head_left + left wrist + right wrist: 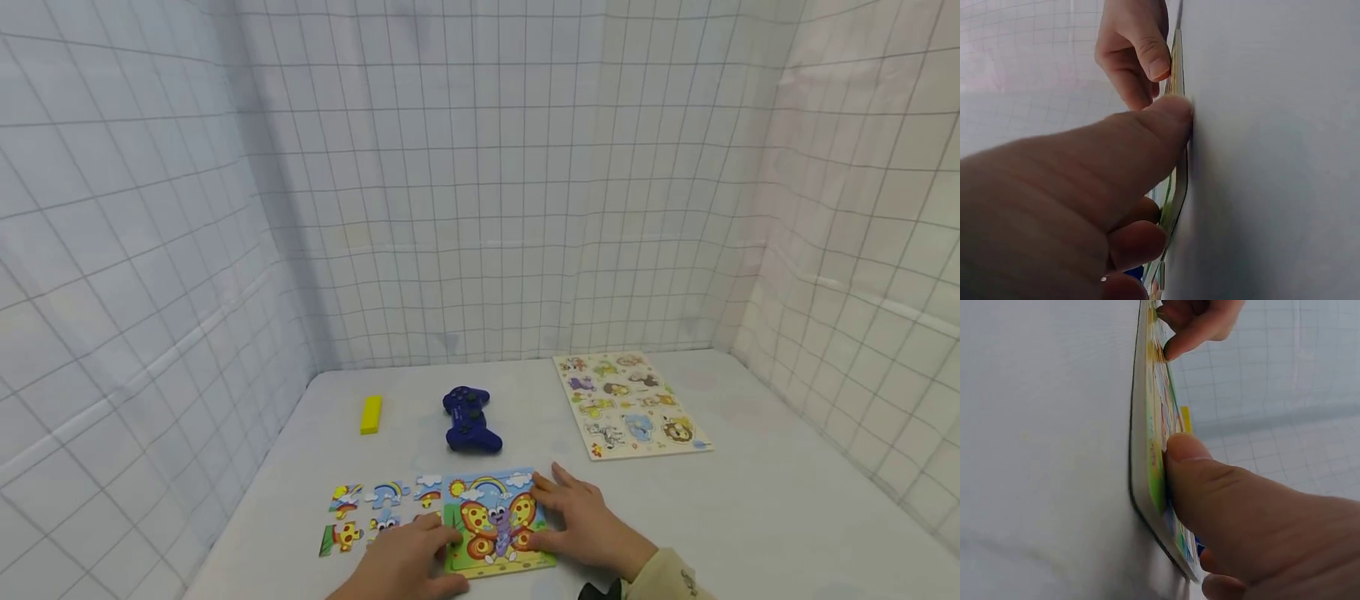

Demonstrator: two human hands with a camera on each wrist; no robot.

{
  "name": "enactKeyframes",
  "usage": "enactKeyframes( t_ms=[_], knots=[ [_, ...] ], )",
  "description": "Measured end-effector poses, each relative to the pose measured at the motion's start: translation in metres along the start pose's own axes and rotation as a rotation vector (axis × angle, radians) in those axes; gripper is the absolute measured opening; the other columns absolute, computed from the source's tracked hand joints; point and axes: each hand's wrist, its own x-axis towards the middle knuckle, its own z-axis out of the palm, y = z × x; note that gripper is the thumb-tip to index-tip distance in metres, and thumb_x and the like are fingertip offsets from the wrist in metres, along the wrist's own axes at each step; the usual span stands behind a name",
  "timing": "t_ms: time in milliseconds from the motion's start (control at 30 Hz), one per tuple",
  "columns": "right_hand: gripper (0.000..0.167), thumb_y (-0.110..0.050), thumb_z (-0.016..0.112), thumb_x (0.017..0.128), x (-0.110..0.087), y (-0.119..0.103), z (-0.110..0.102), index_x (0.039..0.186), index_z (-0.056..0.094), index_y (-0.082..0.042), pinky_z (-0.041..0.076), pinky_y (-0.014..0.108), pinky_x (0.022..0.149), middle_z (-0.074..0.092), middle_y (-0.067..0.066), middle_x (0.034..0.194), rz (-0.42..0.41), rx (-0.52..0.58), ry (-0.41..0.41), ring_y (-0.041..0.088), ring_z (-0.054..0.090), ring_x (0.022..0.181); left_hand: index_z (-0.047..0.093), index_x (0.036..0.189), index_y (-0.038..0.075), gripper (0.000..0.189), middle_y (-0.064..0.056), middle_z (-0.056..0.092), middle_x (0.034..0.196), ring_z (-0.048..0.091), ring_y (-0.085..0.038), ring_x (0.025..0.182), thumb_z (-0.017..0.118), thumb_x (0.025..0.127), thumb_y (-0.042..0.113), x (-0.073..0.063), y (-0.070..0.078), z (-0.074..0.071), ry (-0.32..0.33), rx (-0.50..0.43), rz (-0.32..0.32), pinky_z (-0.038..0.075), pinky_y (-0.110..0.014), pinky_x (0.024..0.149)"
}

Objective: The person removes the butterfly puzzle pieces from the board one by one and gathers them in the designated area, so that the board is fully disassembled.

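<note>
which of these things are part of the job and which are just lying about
Part of the job:
butterfly puzzle, touched by the left hand and right hand
loose puzzle pieces beside it, probably, since both show rainbows

Apparently just lying about:
yellow block
blue game controller
animal puzzle board

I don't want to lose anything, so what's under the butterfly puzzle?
The butterfly puzzle rests on the white table; what lies directly beneath is covered, so I can't tell.
</note>
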Motion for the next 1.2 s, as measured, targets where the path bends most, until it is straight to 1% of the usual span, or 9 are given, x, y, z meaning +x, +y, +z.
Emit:
enactKeyframes(
  t_ms=[133, 233, 300, 367, 533, 700, 867, 1000, 1200],
  knots=[
    [0.064, -0.056, 0.072, 0.091, -0.003, -0.006, 0.003, 0.139, 0.065, -0.014, 0.033, 0.068, 0.107, 0.054, 0.012, 0.152, -0.070, 0.010, 0.078, 0.039, 0.042, 0.145, 0.073, 0.118, 0.026, 0.050, 0.014, 0.048, 0.087, 0.045, -0.005, 0.072, 0.077, 0.084, 0.062, 0.004, 0.004, 0.001, -0.020, -0.041, -0.035, 0.039, -0.029, 0.064],
    [0.050, -0.051, 0.072, 0.094, -0.004, -0.017, 0.010, 0.131, 0.070, -0.016, 0.045, 0.052, 0.103, 0.062, 0.002, 0.135, -0.181, 0.053, 0.097, 0.023, 0.055, 0.126, 0.073, 0.116, 0.027, 0.043, 0.016, 0.051, 0.089, 0.046, -0.002, 0.075, 0.078, 0.085, 0.056, 0.005, 0.004, 0.002, -0.024, -0.091, -0.026, 0.042, -0.027, 0.066],
    [0.046, -0.052, 0.069, 0.096, -0.003, -0.026, 0.016, 0.130, 0.070, -0.021, 0.048, 0.041, 0.097, 0.061, -0.005, 0.130, -0.246, 0.039, 0.064, 0.014, 0.054, 0.120, 0.073, 0.115, 0.029, 0.038, 0.018, 0.052, 0.091, 0.047, -0.001, 0.076, 0.079, 0.086, 0.054, 0.005, 0.004, 0.002, -0.018, -0.108, -0.011, 0.043, -0.027, 0.067],
    [0.047, -0.053, 0.067, 0.097, -0.003, -0.032, 0.019, 0.133, 0.069, -0.023, 0.048, 0.036, 0.093, 0.060, -0.008, 0.133, -0.304, -0.023, 0.029, 0.011, 0.053, 0.121, 0.072, 0.115, 0.030, 0.036, 0.019, 0.053, 0.093, 0.047, 0.000, 0.077, 0.078, 0.087, 0.052, 0.005, 0.004, 0.002, -0.010, -0.120, 0.008, 0.044, -0.026, 0.067],
    [0.046, -0.046, 0.064, 0.101, -0.004, -0.040, 0.020, 0.138, 0.067, -0.019, 0.050, 0.042, 0.096, 0.062, -0.002, 0.143, -0.394, -0.185, 0.009, 0.017, 0.054, 0.128, 0.071, 0.111, 0.027, 0.037, 0.018, 0.053, 0.089, 0.047, 0.001, 0.073, 0.076, 0.087, 0.056, 0.005, 0.003, 0.005, 0.044, -0.126, 0.000, 0.041, -0.025, 0.063],
    [0.041, -0.044, 0.065, 0.101, -0.005, -0.040, 0.018, 0.135, 0.069, -0.021, 0.051, 0.041, 0.095, 0.063, -0.001, 0.143, -0.390, -0.220, -0.021, 0.017, 0.055, 0.128, 0.068, 0.100, 0.026, 0.029, 0.013, 0.051, 0.078, 0.045, -0.002, 0.065, 0.076, 0.089, 0.051, 0.004, 0.000, 0.008, 0.055, -0.187, -0.043, 0.038, -0.025, 0.057],
    [0.039, -0.044, 0.066, 0.100, -0.006, -0.039, 0.017, 0.134, 0.070, -0.024, 0.051, 0.043, 0.095, 0.063, -0.003, 0.143, -0.355, -0.215, -0.043, 0.018, 0.054, 0.130, 0.067, 0.107, 0.024, 0.034, 0.011, 0.052, 0.077, 0.047, -0.005, 0.063, 0.076, 0.089, 0.052, 0.007, 0.000, 0.011, 0.017, -0.211, -0.109, 0.037, -0.027, 0.056],
    [0.039, -0.044, 0.064, 0.101, -0.006, -0.038, 0.018, 0.134, 0.069, -0.024, 0.051, 0.043, 0.096, 0.062, -0.003, 0.144, -0.368, -0.216, -0.042, 0.018, 0.054, 0.131, 0.067, 0.108, 0.024, 0.036, 0.009, 0.053, 0.077, 0.047, -0.007, 0.063, 0.077, 0.089, 0.052, 0.007, 0.002, 0.009, -0.002, -0.216, -0.146, 0.036, -0.028, 0.056],
    [0.041, -0.045, 0.062, 0.102, -0.005, -0.035, 0.020, 0.135, 0.069, -0.023, 0.051, 0.041, 0.094, 0.062, -0.001, 0.145, -0.392, -0.242, -0.026, 0.018, 0.055, 0.130, 0.064, 0.108, 0.023, 0.035, 0.009, 0.052, 0.076, 0.046, -0.007, 0.061, 0.077, 0.089, 0.050, 0.004, 0.005, 0.006, 0.010, -0.221, -0.138, 0.035, -0.027, 0.055]
  ],
)
